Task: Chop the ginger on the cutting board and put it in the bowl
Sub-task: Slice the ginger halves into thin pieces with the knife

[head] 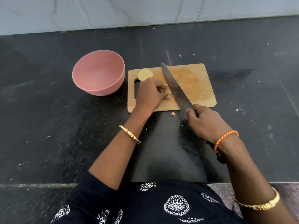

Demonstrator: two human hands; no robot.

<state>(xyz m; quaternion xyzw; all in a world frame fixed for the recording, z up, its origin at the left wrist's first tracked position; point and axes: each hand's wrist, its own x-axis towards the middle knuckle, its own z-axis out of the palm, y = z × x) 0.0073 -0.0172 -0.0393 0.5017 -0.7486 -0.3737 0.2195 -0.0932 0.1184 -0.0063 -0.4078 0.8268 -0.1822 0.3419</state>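
Observation:
A wooden cutting board (199,88) lies on the dark counter. A pale peeled piece of ginger (144,74) rests at its far left corner. My left hand (151,94) sits curled on the board, fingertips holding a small ginger piece that is mostly hidden. Thin ginger slices (182,82) lie just right of the blade. My right hand (206,123) grips the handle of a large knife (175,88), whose blade slants across the board beside my left fingers. An empty pink bowl (98,75) stands left of the board.
A small ginger scrap (173,113) lies on the black counter (64,126) just off the board's near edge. A tiled wall (145,10) runs behind. The counter's front edge is close to my body.

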